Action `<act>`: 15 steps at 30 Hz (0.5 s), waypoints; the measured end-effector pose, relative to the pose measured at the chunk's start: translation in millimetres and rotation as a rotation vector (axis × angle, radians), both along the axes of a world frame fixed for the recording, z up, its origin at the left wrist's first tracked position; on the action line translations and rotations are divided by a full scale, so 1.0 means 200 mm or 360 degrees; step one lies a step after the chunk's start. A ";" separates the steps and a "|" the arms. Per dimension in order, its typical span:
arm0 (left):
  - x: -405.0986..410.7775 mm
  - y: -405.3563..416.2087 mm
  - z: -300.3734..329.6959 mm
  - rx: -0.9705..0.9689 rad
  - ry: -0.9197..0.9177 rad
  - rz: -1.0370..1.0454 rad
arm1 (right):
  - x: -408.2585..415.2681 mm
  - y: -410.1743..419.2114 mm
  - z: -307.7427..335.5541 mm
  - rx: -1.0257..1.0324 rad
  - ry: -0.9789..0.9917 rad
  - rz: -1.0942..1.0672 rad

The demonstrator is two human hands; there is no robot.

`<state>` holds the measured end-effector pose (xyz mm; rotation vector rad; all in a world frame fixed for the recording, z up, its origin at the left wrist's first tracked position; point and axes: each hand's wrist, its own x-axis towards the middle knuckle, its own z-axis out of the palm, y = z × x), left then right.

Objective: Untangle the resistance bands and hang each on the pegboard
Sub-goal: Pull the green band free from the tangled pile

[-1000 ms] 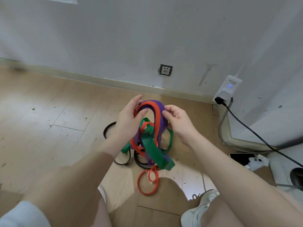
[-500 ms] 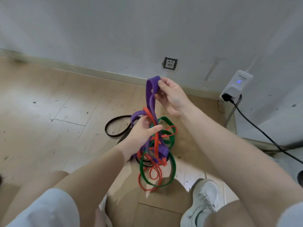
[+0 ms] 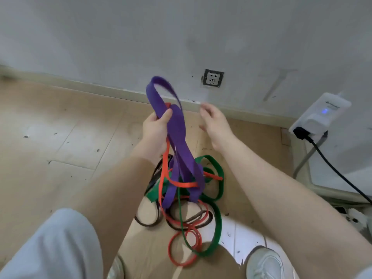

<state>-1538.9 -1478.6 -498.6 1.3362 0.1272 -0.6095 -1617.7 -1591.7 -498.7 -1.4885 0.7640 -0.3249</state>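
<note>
I read the tangle point(image 3: 181, 188) as light and wholly limp: flat rubbery loops that drape, stretch and cling to each other, so a hard pull would likely tighten the crossings instead of freeing them. It hangs from my left hand point(image 3: 155, 127) down to the floor point(image 3: 60, 137), between my knees and close to the wall point(image 3: 181, 37), with its lower coils lying on the boards.

Largest first: the purple band point(image 3: 177, 137) is the widest, one loop as far as I can tell, its top arching above my left hand and its lower end buried in the knot. My left fingers point(image 3: 166, 115) are pinching it, thumb pressed on the flat face, with an orange strand running down from the same fist. That is the place I would keep hold: the free upper bend, where nothing crosses it, while the other hand feeds the lower end out.

The green band point(image 3: 218, 224) is next in width; I cannot tell whether the green is one loop or two. The orange band point(image 3: 182, 254) is narrow, again one or two loops. The black band point(image 3: 149, 223) is thinnest, mostly on the floor, count uncertain.

My right hand point(image 3: 213, 121) is just beside the purple, blurred, fingers spread and holding nothing. No pegboard is in view.
</note>
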 end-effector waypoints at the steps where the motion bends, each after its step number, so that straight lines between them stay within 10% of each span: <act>1: 0.03 0.01 -0.04 -0.0013 0.0048 -0.0042 | -0.05 -0.02 -0.12 -0.0077 0.0159 -0.0013; 7: -0.03 0.17 -0.64 0.1355 -0.0246 -0.0550 | -0.42 0.01 -0.78 -0.0181 0.0825 0.0109; 15: -0.25 0.15 -0.98 0.1795 -0.1997 -0.1737 | -0.55 0.23 -1.13 -0.0521 0.1063 0.0875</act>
